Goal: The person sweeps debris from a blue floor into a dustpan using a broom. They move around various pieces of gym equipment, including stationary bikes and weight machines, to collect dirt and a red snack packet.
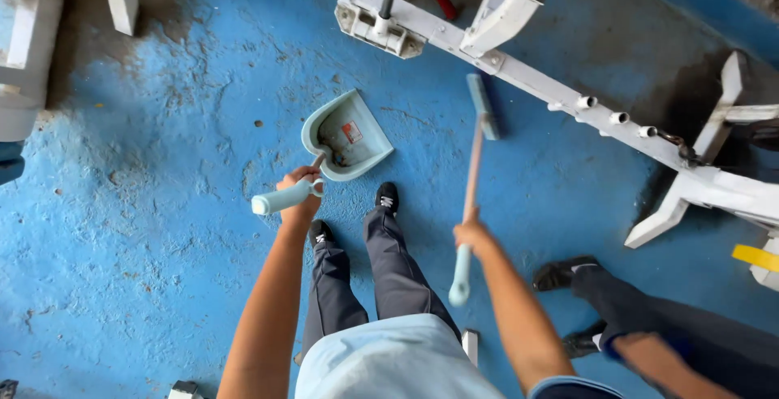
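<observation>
I see 1 label [352, 132]: a small rectangular sticker, red and white, fixed flat inside the pale green dustpan [329, 123] pan, which rests on the blue floor. Printing too small to resolve.

Blue painted concrete floor [122, 228], paint worn and chipped, grey bare patches toward top. White metal machine frame [568, 94] runs diagonally across upper right. Even daylight, soft shadows.

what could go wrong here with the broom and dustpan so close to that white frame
The broom head sits right beside the white metal frame, so a sweep might knock it. The dustpan hangs tilted from the left hand, so debris inside could spill. Another person's shoes stand near the right hand and could get bumped.
</observation>
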